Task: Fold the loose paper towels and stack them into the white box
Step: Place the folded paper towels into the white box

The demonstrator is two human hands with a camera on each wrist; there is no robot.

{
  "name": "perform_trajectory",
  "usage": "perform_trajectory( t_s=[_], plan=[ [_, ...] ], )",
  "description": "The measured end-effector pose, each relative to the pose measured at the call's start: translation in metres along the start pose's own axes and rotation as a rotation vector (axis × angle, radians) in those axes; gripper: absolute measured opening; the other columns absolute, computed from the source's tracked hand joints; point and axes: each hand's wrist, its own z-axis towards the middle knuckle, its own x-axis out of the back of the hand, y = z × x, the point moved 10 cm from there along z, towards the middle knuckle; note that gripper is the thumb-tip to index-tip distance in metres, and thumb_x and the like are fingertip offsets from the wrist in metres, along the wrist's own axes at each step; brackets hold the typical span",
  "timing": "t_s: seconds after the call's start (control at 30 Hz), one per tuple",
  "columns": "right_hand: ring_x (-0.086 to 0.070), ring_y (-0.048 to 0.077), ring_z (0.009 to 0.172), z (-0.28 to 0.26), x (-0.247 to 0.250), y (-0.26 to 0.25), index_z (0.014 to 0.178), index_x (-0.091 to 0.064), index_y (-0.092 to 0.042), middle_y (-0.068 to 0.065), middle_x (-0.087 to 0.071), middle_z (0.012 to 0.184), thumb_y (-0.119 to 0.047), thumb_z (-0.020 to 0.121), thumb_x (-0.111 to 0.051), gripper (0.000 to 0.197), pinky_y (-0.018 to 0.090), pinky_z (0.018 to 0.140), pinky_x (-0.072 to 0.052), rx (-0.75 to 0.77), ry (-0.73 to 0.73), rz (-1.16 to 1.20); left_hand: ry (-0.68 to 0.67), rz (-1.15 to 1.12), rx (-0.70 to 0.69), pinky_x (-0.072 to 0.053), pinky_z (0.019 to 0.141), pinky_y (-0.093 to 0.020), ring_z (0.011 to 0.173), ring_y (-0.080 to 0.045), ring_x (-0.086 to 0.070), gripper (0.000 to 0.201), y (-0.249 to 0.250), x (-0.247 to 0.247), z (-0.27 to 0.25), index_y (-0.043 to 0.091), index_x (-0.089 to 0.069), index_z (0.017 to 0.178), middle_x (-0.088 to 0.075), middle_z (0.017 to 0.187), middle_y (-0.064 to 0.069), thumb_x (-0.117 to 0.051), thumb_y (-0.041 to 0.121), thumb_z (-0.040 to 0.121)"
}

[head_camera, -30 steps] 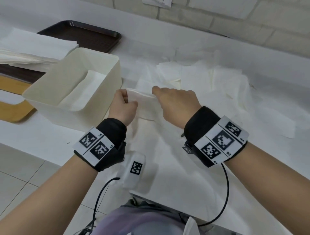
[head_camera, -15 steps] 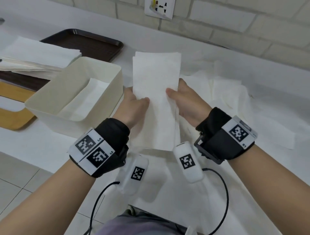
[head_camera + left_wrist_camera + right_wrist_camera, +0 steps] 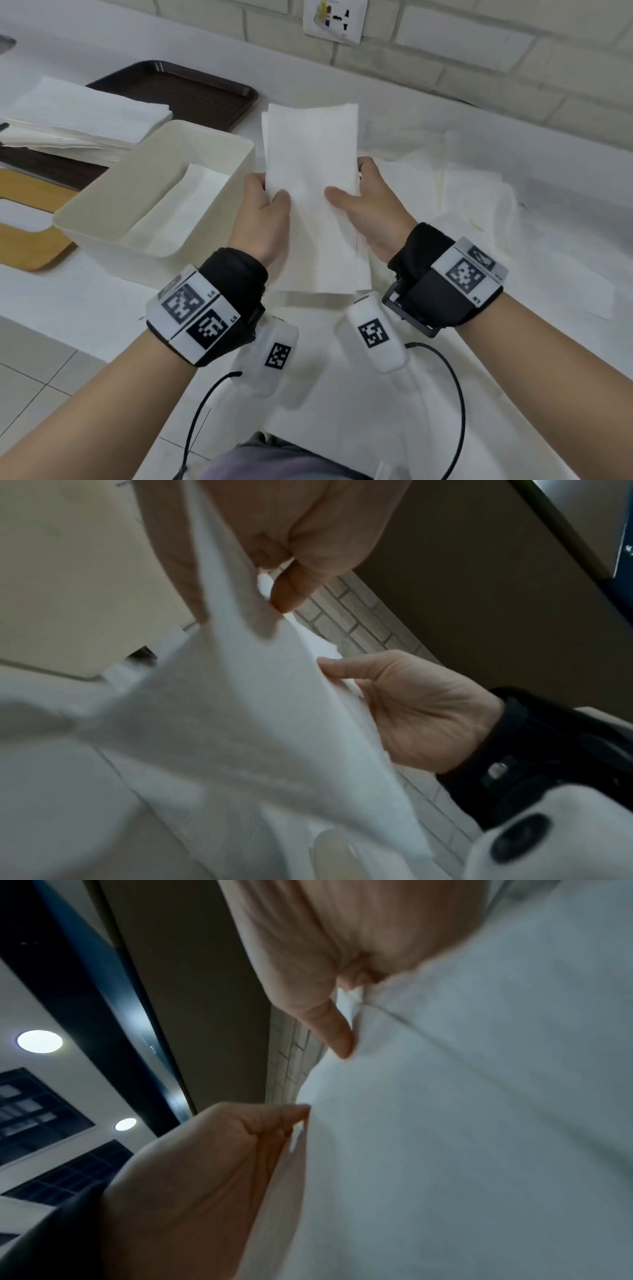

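Just right of the white box [image 3: 102, 219], which already has one folded sheet on its floor, a folded paper towel [image 3: 311, 192] is held upright in the air. The left hand [image 3: 262, 216] and right hand [image 3: 368, 212] pinch its long edges, thumbs in front, probably squaring the fold to fit the box.

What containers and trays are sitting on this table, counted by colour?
White box: 1
Dark brown tray: 1
Light wooden tray: 1
Total: 3
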Motion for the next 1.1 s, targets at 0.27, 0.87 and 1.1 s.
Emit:
perform_trajectory(
  t_s=[0.27,0.87,1.1],
  plan=[
    [-0.05,0.002,0.095,-0.009,-0.003,-0.025,0.108,-0.021,-0.018,-0.004,-0.043,0.11,-0.002,0.096,-0.036,0.025,0.011,0.083,-0.045,0.248,0.091,0.103,-0.037,0.137,-0.338,-0.039,0.087,-0.004,0.106,-0.006,-0.046,0.045,0.038,-0.017,-0.003,0.004,-0.022,0.117,-0.036,0.111,0.002,-0.051,-0.008,0.085],
    [-0.049,0.006,0.093,-0.004,-0.002,0.003,0.096,-0.03,-0.028,-0.006,-0.047,0.102,-0.008,0.099,-0.033,0.021,0.028,0.093,-0.042,0.137,0.06,0.119,-0.031,-0.051,-0.219,-0.044,0.079,-0.007,0.095,0.003,-0.046,0.044,0.017,-0.013,0.004,0.016,-0.023,0.112,-0.039,0.105,0.009,-0.045,-0.011,0.086],
    [-0.059,0.017,0.087,0.0,-0.002,0.005,0.107,-0.028,-0.023,0.006,-0.057,0.11,-0.013,0.097,-0.041,0.02,0.035,0.079,-0.052,0.003,-0.051,0.004,-0.21,0.145,-0.061,-0.055,0.074,-0.021,0.093,-0.013,-0.063,0.042,0.007,-0.012,-0.002,0.009,-0.04,0.124,-0.061,0.108,-0.003,-0.053,0.011,0.084]
  ],
)
